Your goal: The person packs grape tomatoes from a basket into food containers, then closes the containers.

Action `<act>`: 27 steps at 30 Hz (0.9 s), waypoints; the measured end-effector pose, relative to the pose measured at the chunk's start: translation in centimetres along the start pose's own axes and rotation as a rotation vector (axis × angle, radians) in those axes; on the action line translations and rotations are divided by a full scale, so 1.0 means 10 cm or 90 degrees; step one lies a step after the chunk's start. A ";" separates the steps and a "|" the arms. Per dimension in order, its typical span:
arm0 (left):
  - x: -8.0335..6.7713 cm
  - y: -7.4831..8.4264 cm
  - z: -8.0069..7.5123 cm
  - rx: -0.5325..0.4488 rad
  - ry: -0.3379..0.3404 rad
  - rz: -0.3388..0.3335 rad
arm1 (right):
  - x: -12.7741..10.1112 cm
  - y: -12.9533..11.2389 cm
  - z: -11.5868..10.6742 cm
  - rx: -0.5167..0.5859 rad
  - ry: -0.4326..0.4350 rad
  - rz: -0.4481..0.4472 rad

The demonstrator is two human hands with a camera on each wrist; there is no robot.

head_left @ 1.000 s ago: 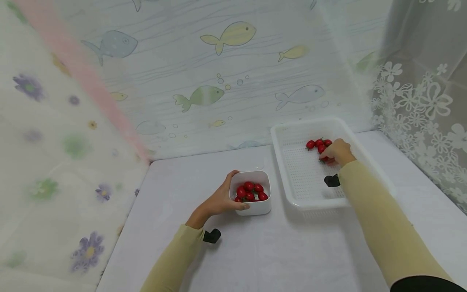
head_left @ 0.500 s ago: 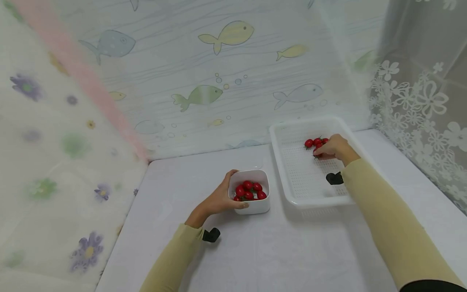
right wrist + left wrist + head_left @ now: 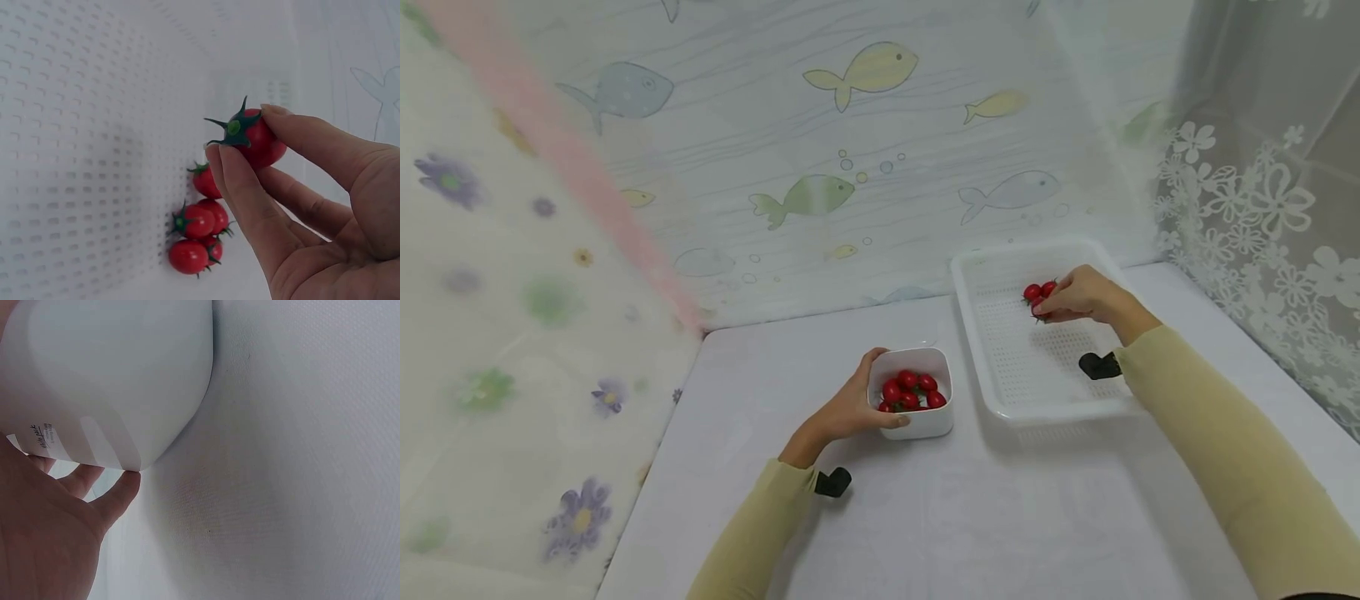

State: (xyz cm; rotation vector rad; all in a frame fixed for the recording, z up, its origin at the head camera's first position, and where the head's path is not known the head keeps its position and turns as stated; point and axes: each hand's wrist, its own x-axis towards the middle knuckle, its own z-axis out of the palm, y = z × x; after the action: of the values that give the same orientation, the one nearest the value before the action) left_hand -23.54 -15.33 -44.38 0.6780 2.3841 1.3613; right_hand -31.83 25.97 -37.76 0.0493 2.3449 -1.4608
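Note:
My left hand (image 3: pixel 844 410) grips a small white square container (image 3: pixel 923 427), thumb along its near wall and fingers round the left side. Several red cherry tomatoes (image 3: pixel 908 400) lie inside it. In the left wrist view, fingertips (image 3: pixel 128 481) press the smooth outer wall, which bears small dark print. Over the white perforated basket (image 3: pixel 1018 387), my right hand (image 3: pixel 1093 296) pinches one cherry tomato (image 3: pixel 265 144) between thumb and fingertips, its green calyx facing outward. Below that hand, several more cherry tomatoes (image 3: pixel 195 222) cluster on the basket floor.
The basket stands right of the container on a white-covered table (image 3: pixel 1000 517). A fish-print curtain (image 3: pixel 880 167) hangs behind, a flower-print curtain (image 3: pixel 535 333) at the left and lace (image 3: pixel 1255 208) at the right. Black wrist mounts (image 3: pixel 833 482) protrude near both cuffs.
Inside the basket, my right hand has moved left and slightly back, and now holds a cherry tomato up off the cluster. The left hand stays on the container.

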 end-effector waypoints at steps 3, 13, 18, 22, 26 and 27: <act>-0.01 0.03 -0.01 -0.001 0.002 -0.001 | -0.04 -0.04 0.00 0.000 -0.016 -0.017; 0.08 -0.21 0.00 0.007 0.011 -0.002 | -0.21 -0.11 0.06 -0.011 -0.037 -0.083; 0.07 -0.20 0.00 0.014 0.015 0.010 | -0.33 -0.16 0.07 -0.021 -0.044 -0.102; 0.07 -0.20 -0.01 0.021 0.018 0.014 | -0.42 -0.21 0.08 -0.029 -0.051 -0.115; 0.07 -0.20 0.00 0.020 0.017 0.007 | -0.49 -0.24 0.09 -0.018 -0.064 -0.126; 0.07 -0.20 0.00 0.018 0.017 0.006 | -0.51 -0.25 0.10 -0.014 -0.066 -0.128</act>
State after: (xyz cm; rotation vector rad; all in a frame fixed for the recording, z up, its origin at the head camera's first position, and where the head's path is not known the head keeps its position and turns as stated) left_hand -24.62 -15.87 -46.16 0.6836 2.4282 1.3505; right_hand -27.39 24.82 -34.28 -0.2679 2.3367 -1.4891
